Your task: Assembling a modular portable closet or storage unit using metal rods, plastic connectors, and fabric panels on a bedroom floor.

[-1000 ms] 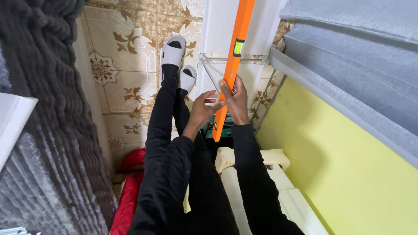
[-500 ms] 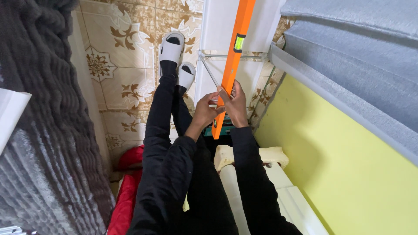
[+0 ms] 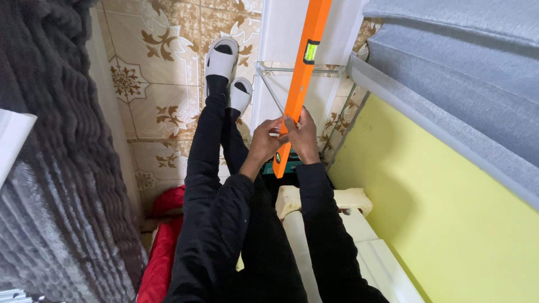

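Observation:
A long orange spirit level runs from my hands up past the top of the view, lying along a white upright panel. My left hand grips its lower part from the left side. My right hand holds the same stretch from the right. Both arms are in black sleeves. The level's short lower end sticks out below my fingers. A thin white metal bracket crosses just beside the level.
My legs in black trousers and white slippers stand on patterned beige floor tiles. A yellow-green surface and grey slats fill the right. Dark grey ribbed fabric is left, red cloth below, a white cushioned piece under my arms.
Both hands have slid the level a little to the right and upward along the white panel. The grip is unchanged.

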